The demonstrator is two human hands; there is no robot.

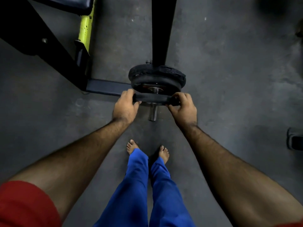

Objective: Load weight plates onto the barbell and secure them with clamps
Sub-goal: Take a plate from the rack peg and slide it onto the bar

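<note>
Plate, black and seen edge-on, sits across the middle of the view, threaded on the steel barbell sleeve, whose bare end sticks out toward the person on the near side of it. The left hand is closed on the plate's left rim, fingers curled over the far face and thumb on the near one; the right hand grips the right rim in the same way. Just beyond the held plate, two more black plates are already on the sleeve, stacked close together, with a gap between them and the held one through which the shiny sleeve and a reddish hub show. A small knob or pin pokes out at the far left edge of those plates. A dark upright post rises from behind the plates toward the top of the frame. To the left stands a black frame with a yellow-green strut and a dark pad above it at the far left, and a dark bar lies flat on the floor, running from that frame toward the plates. The floor is dull grey and scuffed. Near the bottom, the person's bare feet and blue trousers are visible between the two forearms, and a red sleeve fills the near left corner. A dark object sits at the right edge, too cropped to identify.
</note>
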